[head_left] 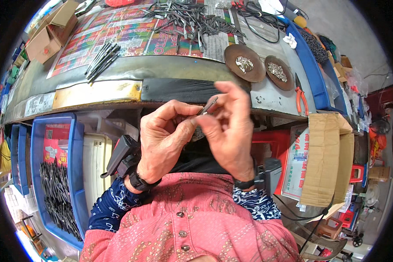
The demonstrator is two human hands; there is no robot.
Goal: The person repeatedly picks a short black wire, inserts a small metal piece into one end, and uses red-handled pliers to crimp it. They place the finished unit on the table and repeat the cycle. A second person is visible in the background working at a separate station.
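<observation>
Over my lap, in front of the bench edge, my left hand [168, 135] is closed, pinching a slim dark metal piece [210, 105] between thumb and fingers. The piece tilts up to the right. My right hand [231, 131] is close against it, thumb beside the left fingertips and the other fingers raised. Motion smears this hand, so its grip is unclear. A small pale speck shows by the fingertips, too small to name. Two brown dishes, a larger one [256, 72] and a smaller one [288, 84], stand on the bench to the right with small silvery parts in them.
A heap of dark slim pieces [192, 19] covers the far bench, with a smaller bundle [102, 61] at left. Red-handled pliers [301, 100] lie right, by a long blue tray [316, 83]. A blue bin [78, 174] of similar pieces stands left; a cardboard box [323, 161] right.
</observation>
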